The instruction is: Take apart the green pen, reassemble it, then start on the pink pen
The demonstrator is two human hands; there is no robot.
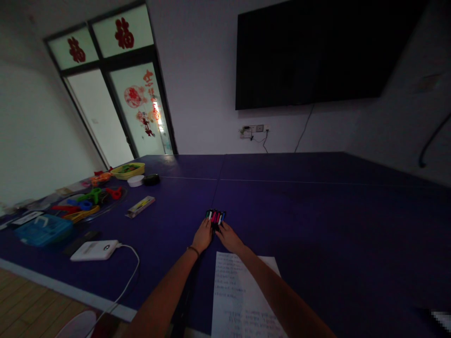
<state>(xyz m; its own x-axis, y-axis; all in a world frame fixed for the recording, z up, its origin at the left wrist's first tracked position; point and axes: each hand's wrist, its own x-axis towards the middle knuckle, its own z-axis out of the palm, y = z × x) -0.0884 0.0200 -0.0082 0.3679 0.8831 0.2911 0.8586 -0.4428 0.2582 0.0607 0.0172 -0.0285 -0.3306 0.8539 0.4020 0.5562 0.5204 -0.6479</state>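
Observation:
A small bundle of dark pens (215, 216) with pink, white, green and blue parts lies on the purple table (299, 225), side by side in a row. My left hand (203, 234) is closed against the bundle's left side, its fingers beside the pens. From the right, my right hand (229, 237) presses on the other side. The lower ends of the pens are partly hidden between my hands. Below my right hand lies a sheet of paper (229, 300) with handwriting, and my right forearm passes over it.
At left are a white power bank (95, 250) with a cable, a blue box (44, 230), coloured scissors-like tools (84, 205), a slim packet (140, 206), a yellow basket (127, 175), and white (136, 181) and black (151, 179) round items. A television (303, 56) hangs on the wall.

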